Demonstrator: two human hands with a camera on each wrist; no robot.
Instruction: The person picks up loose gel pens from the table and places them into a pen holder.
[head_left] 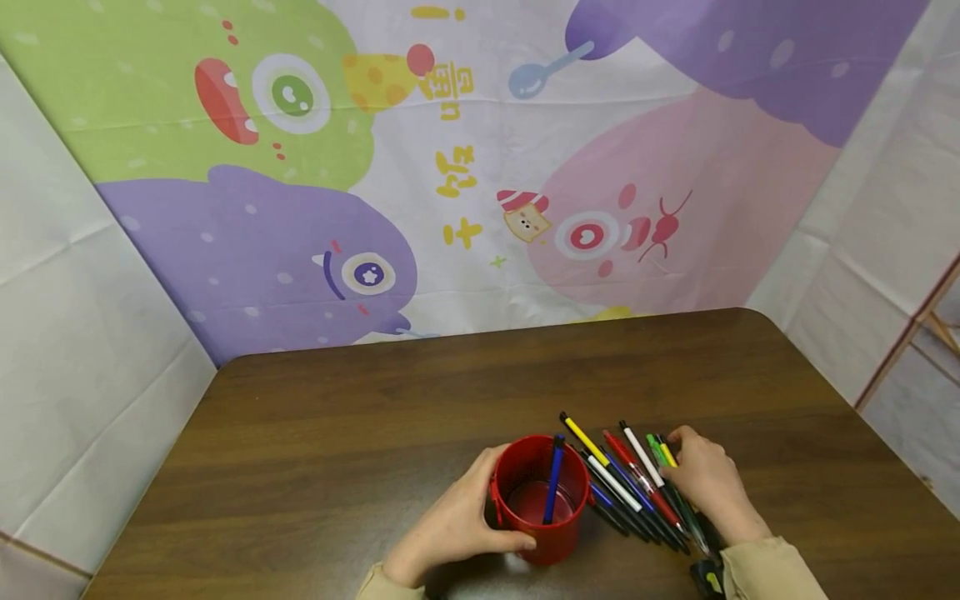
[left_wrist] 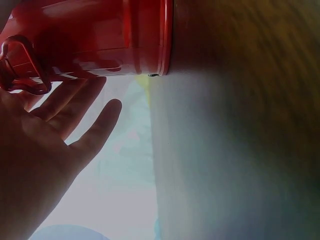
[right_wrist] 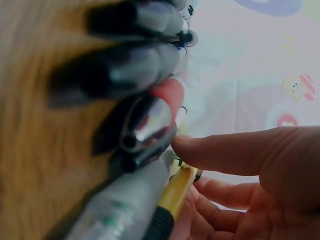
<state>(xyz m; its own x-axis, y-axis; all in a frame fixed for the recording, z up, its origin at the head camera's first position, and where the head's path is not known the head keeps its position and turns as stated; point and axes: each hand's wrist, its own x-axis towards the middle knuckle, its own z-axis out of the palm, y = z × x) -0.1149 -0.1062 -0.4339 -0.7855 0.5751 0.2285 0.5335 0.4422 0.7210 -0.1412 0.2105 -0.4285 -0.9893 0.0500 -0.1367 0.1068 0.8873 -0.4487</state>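
A small red bucket (head_left: 551, 546) stands upright near the table's front, with a blue pen (head_left: 554, 479) leaning inside. My left hand (head_left: 463, 517) holds its left side, thumb across the front and fingers behind. In the left wrist view the fingers (left_wrist: 82, 107) stretch along the bucket (left_wrist: 95, 37) near its wire handle (left_wrist: 30, 65). My right hand (head_left: 708, 475) is at the right end of a row of pens, thumb and fingers pinching a yellow pen (right_wrist: 177, 190). Beside it lie a green pen (head_left: 656, 450), a white pen (head_left: 641, 454) and a red pen (head_left: 645, 479).
Several more pens fan out right of the bucket, among them a yellow one with a black end (head_left: 585, 439). The brown wooden table (head_left: 337, 442) reaches back to a cartoon-printed cloth (head_left: 465, 275). A black object (head_left: 705, 577) shows by the right sleeve.
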